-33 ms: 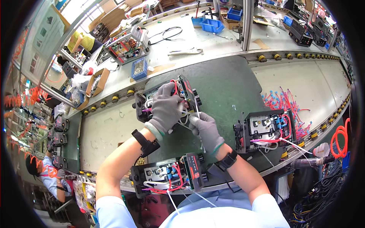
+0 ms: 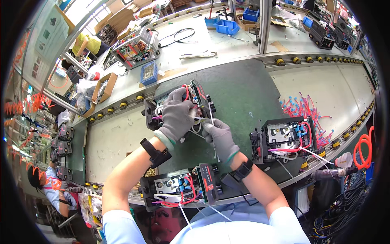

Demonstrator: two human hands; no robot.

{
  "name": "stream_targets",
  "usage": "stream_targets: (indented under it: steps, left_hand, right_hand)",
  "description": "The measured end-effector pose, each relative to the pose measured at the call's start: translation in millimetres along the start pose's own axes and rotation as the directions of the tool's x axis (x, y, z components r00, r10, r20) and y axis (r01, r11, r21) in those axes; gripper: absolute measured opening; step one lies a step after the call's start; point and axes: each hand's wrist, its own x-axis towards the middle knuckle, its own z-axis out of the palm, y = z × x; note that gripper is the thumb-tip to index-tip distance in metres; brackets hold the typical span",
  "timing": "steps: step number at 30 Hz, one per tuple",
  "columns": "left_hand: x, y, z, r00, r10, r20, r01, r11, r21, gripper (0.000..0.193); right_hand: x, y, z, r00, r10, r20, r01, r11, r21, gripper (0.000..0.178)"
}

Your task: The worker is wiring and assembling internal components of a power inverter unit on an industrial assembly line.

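Observation:
A black electronic unit point(image 2: 150, 109) with an exposed inside sits on the green mat, its front panel point(image 2: 202, 99) with knobs standing on the right side. My left hand point(image 2: 176, 120), in a grey glove, reaches over the unit with fingers closed at a bundle of red and white wires point(image 2: 196, 127); the fingertips are partly hidden. Just right of it, my right hand point(image 2: 220, 141), also gloved, pinches a thin white cable tie point(image 2: 211, 115) that runs up beside the panel. Its tail hangs below the right hand.
Similar open units lie near my body point(image 2: 168, 187) and at the right point(image 2: 284, 136). Red wires with blue ends point(image 2: 302, 107) are piled at the right. A blue bin of small parts point(image 2: 148, 73) stands beyond the roller rail. Another person point(image 2: 53, 183) works at the far left.

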Motion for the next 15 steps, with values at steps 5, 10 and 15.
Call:
stream_targets:
  steps: [5, 10, 15]
  left_hand:
    - [12.0, 2.6, -29.1, 0.993, 0.035, 0.113, -0.019, 0.99, -0.137, 0.018]
    - [7.3, -5.1, -28.1, 0.988, 0.106, 0.108, -0.092, 0.988, -0.128, 0.017]
    - [9.0, -7.8, -24.9, 0.988, 0.127, 0.083, -0.115, 0.983, -0.141, 0.016]
  right_hand:
    - [18.7, -0.7, 5.4, 0.999, 0.033, 0.0, -0.033, 0.986, 0.162, 0.017]
    - [15.9, 23.2, 2.8, 0.987, 0.069, 0.145, -0.028, 0.963, -0.267, 0.024]
    - [33.5, 22.0, 2.8, 0.977, 0.116, 0.179, -0.02, 0.887, -0.462, 0.036]
